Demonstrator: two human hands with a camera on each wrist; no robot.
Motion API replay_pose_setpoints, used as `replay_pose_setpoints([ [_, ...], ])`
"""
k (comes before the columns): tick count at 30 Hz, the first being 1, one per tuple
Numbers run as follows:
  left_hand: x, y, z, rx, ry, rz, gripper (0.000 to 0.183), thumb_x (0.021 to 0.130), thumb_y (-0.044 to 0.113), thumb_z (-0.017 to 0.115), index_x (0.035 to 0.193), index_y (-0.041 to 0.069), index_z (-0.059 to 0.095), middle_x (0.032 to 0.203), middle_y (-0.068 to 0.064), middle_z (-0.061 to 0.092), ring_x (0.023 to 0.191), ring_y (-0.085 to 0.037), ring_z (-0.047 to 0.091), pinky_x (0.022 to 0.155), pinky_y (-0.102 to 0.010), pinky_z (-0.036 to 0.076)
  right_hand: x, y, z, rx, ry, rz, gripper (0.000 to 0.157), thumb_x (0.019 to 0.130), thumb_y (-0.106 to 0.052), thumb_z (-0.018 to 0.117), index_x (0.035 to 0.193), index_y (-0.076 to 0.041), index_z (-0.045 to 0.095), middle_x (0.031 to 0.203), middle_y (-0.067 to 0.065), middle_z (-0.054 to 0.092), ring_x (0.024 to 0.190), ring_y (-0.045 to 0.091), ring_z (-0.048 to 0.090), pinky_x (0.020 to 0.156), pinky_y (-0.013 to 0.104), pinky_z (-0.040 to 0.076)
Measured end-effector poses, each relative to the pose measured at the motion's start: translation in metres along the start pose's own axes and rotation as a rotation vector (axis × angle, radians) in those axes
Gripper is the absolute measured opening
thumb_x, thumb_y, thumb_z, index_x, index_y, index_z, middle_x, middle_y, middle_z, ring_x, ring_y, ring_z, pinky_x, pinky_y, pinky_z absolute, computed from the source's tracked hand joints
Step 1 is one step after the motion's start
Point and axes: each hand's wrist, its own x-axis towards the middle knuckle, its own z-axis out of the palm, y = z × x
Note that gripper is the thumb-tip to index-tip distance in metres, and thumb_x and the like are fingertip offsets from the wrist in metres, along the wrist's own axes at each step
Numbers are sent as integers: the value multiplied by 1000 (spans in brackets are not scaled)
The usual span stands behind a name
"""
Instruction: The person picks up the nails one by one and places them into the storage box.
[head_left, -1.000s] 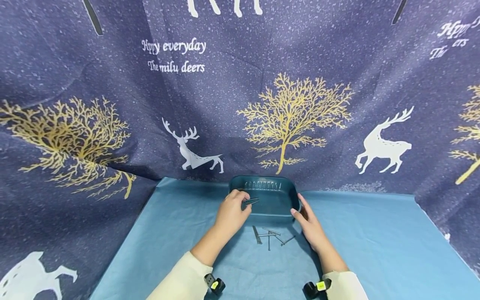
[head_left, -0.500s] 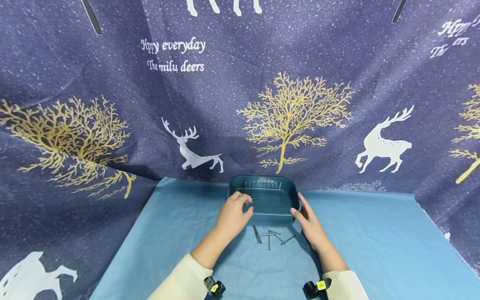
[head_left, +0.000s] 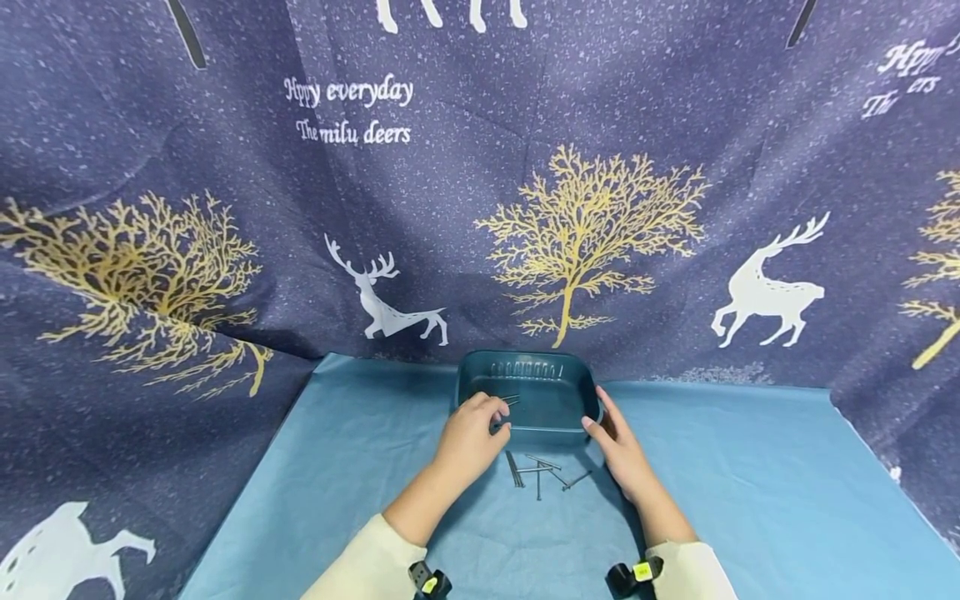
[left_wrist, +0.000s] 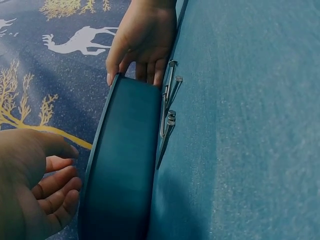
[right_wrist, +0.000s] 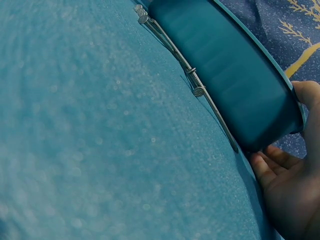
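Observation:
A dark teal plastic tray (head_left: 551, 436) stands at the back of the table against the cloth backdrop. My left hand (head_left: 471, 432) is over its near left corner, fingers loosely curled, thumb apart; in the left wrist view nothing shows between its fingers. Just past those fingertips, a few thin nails (head_left: 512, 400) lie inside the tray, partly hidden by the hand. My right hand (head_left: 624, 454) holds the tray's right end, thumb at the rim and fingers low against the outer wall. Several long steel nails (head_left: 538, 480) lie loose on the table in front of the tray.
A light blue cloth (head_left: 735, 483) covers the table. Behind hangs a dark blue backdrop (head_left: 465, 208) with printed deer and gold trees. The nails on the table lie between both forearms, close to the tray's front wall (right_wrist: 220, 65).
My left hand has let go of the nails, which now lie in the tray, and has drawn back slightly toward me. The right hand keeps its place on the tray.

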Motion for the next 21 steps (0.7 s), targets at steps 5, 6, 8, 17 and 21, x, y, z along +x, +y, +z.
replay_pose_setpoints([
  [5,-3,2,0,-14,-11,4,12,88,20,75,98,17,70,88,7,60,76,-6,54,68,-24,48,-1,0,0,-1,-7,-2,72,104,-43,53,163,-33,13,171,15,1,157,42,6,124,62,14],
  [6,-3,2,0,-17,-12,6,12,88,19,75,98,16,70,87,7,60,75,-6,53,68,-24,48,-1,0,-1,1,-8,-3,72,104,-43,53,163,-33,13,171,15,1,157,42,6,124,62,14],
  [8,-4,3,0,-19,-13,12,12,88,19,75,98,15,70,87,7,59,75,-5,52,68,-23,47,-2,-1,-1,5,-12,-6,73,104,-45,53,163,-34,13,171,15,0,157,42,5,124,62,14],
  [17,-8,6,1,-31,-9,24,11,88,20,74,97,16,70,86,7,60,73,-3,50,67,-21,46,-2,-1,0,22,-18,2,71,104,-41,53,163,-35,13,171,13,0,157,40,4,125,60,14],
  [21,-10,7,2,-42,-30,10,9,89,20,74,96,18,69,86,8,59,73,-3,49,66,-20,45,-1,0,0,22,-18,3,72,104,-42,53,163,-34,13,171,13,-1,157,40,4,125,61,14],
])
